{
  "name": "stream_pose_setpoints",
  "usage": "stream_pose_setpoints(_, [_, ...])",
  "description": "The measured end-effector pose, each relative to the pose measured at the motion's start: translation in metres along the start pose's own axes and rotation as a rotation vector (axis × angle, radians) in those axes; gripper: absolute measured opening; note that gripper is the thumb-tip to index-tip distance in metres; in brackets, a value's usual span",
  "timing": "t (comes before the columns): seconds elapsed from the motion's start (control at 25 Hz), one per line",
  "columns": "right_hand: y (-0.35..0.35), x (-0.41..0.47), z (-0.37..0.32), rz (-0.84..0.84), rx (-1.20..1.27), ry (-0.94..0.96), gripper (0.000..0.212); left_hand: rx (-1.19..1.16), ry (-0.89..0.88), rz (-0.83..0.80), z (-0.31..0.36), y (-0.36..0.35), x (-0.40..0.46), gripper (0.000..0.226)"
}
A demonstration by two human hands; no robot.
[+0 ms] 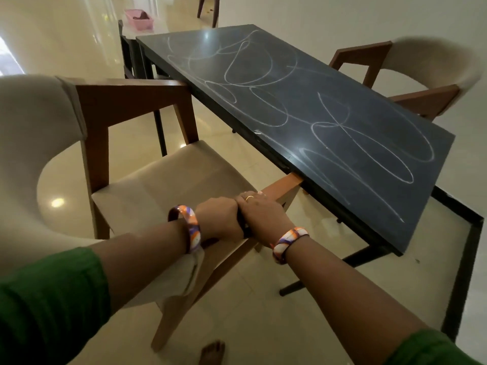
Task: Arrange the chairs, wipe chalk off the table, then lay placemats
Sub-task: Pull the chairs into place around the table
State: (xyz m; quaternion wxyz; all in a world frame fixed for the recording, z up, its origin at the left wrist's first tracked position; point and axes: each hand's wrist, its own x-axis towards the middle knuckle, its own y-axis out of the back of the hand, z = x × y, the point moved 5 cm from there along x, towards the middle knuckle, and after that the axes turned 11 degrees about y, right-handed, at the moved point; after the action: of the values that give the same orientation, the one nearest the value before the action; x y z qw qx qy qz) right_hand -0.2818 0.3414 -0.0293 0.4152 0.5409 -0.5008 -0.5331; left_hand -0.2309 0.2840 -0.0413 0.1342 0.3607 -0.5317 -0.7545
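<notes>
Both hands, left hand (pixel 220 218) and right hand (pixel 263 214), fingers curled gripping chair (pixel 163 180) armrest; rigid, weighty frame, best held there.

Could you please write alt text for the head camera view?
Both hands, left hand and right hand, grip the near chair by its wooden armrest beside the dark table, which is covered in chalk scribbles.

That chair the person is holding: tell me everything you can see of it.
The chair has a brown wooden frame, a cream padded seat and a curved cream backrest. It stands on the pale floor facing the table's long side, its two armrest tips touching or slipping under the table edge. Both hands, left and right, grip the near armrest side by side. Nothing lies on the seat.
</notes>
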Motion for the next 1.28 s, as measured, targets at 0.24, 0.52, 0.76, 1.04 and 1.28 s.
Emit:
stream_pose_setpoints(0.24, [0.000,-0.004,0.046,0.027,-0.014,0.068,0.053,-0.043,-0.040,-0.025,0.032,0.001,0.031,0.043])
stream_pose_setpoints(0.52, [0.041,-0.063,0.148,0.152,0.044,0.027,0.044,0.150,-0.208,0.341,0.140,0.066,0.047,0.032])
stream_pose_setpoints(0.76, [0.082,-0.181,0.308,0.251,-0.017,-0.148,0.030,0.079,-0.496,0.274,0.331,0.076,0.085,0.032])
stream_pose_setpoints(1.04, [0.078,-0.318,0.489,0.220,0.008,-0.271,0.029,-0.016,-0.624,0.114,0.540,0.044,0.132,0.022])
stream_pose_setpoints(1.28, [0.065,-0.322,0.610,0.184,0.055,-0.238,0.031,-0.086,-0.619,0.107,0.628,0.052,0.213,0.025])
